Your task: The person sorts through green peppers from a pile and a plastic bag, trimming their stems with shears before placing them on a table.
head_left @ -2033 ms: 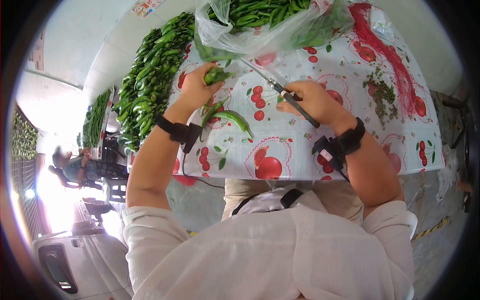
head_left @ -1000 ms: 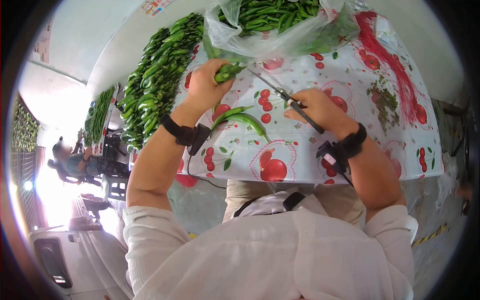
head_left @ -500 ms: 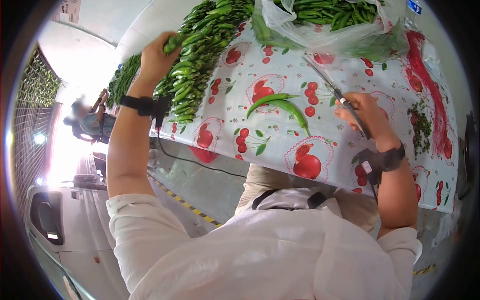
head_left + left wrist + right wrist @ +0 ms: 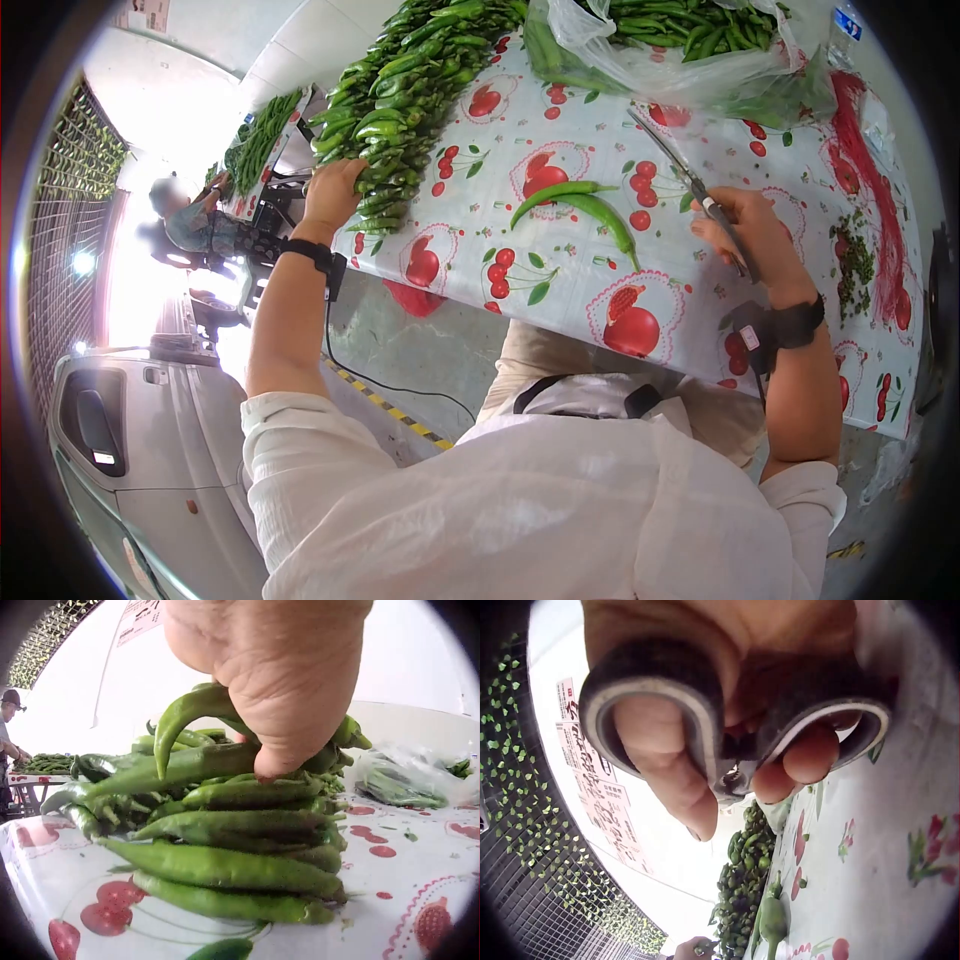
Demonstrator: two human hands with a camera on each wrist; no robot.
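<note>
My left hand (image 4: pixel 335 195) is at the near end of a long row of green chili peppers (image 4: pixel 400 100) stacked along the table's left side. In the left wrist view its thumb (image 4: pixel 277 761) bears on a long pepper and a curved green chili pepper (image 4: pixel 191 712) pokes out under the palm; the other fingers are mostly hidden. My right hand (image 4: pixel 750 225) holds a pair of scissors (image 4: pixel 662 150) by the loops, blades pointing away over the tablecloth. The right wrist view shows fingers through both handle loops (image 4: pixel 705 724). Two loose green chili peppers (image 4: pixel 603 218) lie between the hands.
A clear plastic bag (image 4: pixel 660 75) with more green peppers is at the back. Red strings (image 4: pixel 865 180) and small green trimmings (image 4: pixel 852 255) lie on the right. A bottle (image 4: pixel 845 35) stands behind. Another person (image 4: pixel 190 215) sits beyond the left edge.
My left hand has carried a small bunch of peppers from mid-table leftward to the row, then down to its near end. The head view has swung left. The right hand keeps the scissors.
</note>
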